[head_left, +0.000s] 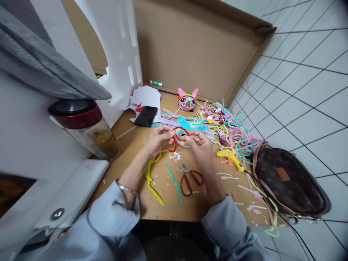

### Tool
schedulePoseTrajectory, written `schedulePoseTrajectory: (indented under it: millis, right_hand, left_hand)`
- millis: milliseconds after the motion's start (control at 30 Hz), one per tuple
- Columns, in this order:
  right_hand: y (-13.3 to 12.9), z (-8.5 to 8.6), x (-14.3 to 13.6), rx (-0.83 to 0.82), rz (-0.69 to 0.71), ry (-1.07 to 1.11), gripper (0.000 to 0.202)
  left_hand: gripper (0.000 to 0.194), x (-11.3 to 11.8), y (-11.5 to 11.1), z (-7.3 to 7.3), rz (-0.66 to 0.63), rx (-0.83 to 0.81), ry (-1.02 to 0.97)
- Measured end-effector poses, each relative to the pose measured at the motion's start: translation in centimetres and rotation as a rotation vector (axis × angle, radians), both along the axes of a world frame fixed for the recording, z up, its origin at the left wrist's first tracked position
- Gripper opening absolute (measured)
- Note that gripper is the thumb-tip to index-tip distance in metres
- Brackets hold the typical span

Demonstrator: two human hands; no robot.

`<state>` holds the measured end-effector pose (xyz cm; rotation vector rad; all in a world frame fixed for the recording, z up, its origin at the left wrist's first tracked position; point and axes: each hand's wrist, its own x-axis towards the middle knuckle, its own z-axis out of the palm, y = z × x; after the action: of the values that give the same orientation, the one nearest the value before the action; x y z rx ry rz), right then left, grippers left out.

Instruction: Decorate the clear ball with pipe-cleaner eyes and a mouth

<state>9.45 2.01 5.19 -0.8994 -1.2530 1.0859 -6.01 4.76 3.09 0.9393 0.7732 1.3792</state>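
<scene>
Creased blue-grey left sleeve (114,212), between seven and eight o'clock, bordering a narrow silvery bangle (127,189); matching right sleeve (228,226), five o'clock.

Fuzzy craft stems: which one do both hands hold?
The looped red stem, pinched by left hand and right hand; the short teal stem lies beside the red-handled scissors, the long yellow stem trails below the hands.

A brown table (127,146) stands in soft, even light. Behind the table rises a broad cardboard sheet (201,47) with a folded edge. At the table's back left corner stands a white panel (115,40) with a large curved opening and slots. Left of the table, a grey cloth (40,50) hangs. Right of the table spread white tiles (307,108) with dark joints; wall or floor, I cannot tell.
</scene>
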Motion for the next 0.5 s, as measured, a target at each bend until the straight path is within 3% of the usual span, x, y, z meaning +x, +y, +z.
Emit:
schedulePoseTrajectory:
  millis: [233, 333, 500]
  right_hand:
    - [-0.4, 0.1, -0.2, 0.060, -0.072, 0.018, 0.021]
    - [-0.7, 0.1, -0.1, 0.028, -0.079, -0.006, 0.020]
    - [-0.5, -0.6, -0.3, -0.181, 0.082, -0.046, 0.025]
  left_hand:
    - [0.043, 0.7, -0.4, 0.0, -0.064, 0.034, 0.055]
    - [0.040, 0.4, -0.2, -0.2, 0.029, 0.038, 0.008]
    - [0.036, -0.4, 0.4, -0.1, 0.222, 0.046, -0.099]
